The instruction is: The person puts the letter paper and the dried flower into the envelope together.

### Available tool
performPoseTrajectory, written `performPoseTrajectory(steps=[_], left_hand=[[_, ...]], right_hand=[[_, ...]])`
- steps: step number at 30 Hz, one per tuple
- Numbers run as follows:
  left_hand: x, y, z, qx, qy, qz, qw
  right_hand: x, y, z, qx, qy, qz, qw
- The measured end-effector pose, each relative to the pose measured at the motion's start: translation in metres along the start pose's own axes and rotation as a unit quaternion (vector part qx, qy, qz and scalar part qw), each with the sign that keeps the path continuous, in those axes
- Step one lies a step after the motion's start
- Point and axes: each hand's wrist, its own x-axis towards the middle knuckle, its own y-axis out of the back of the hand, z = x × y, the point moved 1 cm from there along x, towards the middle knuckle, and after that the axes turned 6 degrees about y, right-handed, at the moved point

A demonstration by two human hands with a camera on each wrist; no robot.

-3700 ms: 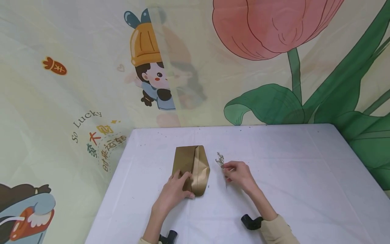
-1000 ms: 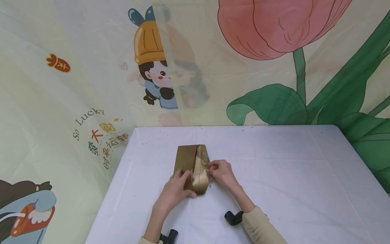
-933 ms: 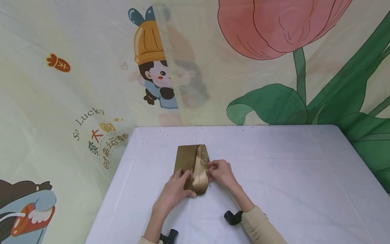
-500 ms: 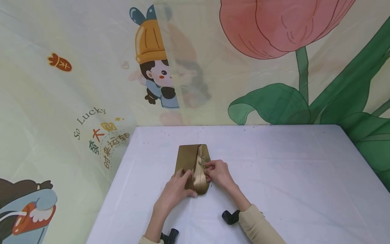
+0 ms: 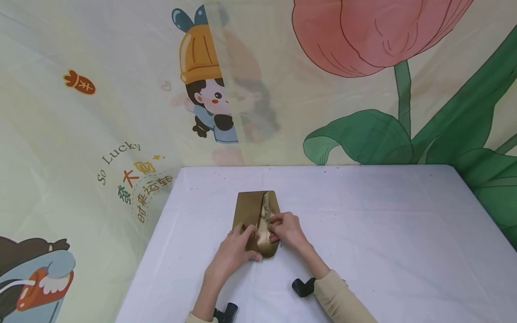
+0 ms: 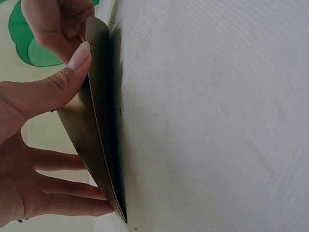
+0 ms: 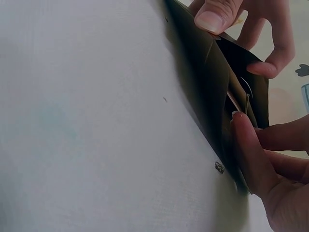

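A gold envelope (image 5: pixel 247 207) lies on the white table, its flap side facing right and its mouth parted in the right wrist view. My left hand (image 5: pixel 232 249) holds it, thumb (image 6: pixel 79 55) at the near edge and fingers spread over the left face. My right hand (image 5: pixel 287 229) pinches a small dried flower sprig (image 5: pixel 265 214) over the flap. In the right wrist view, my right thumb (image 7: pixel 248 145) is at the mouth, with a thin stem (image 7: pixel 247 103) just inside. The fingers partly hide the sprig.
A white cloth covers the table (image 5: pixel 383 233), dotted with tiny dark crumbs. One small dried bit (image 7: pixel 219 167) lies close to the envelope's right edge. Behind the table hangs a printed curtain (image 5: pixel 262 89). Each wrist carries a black camera mount (image 5: pixel 303 287).
My right hand has moved left with the sprig, from beside the envelope to over its flap and toward the mouth. My left hand has kept its hold on the envelope.
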Motion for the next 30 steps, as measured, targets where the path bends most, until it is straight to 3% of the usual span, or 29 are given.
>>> performPoseTrajectory(steps=[30], left_hand=[[0.0,-0.002,-0.002,-0.002,-0.004,0.005,1.0]], right_hand=[[0.007,-0.021,-0.003,0.011,0.019,-0.019,1.0]])
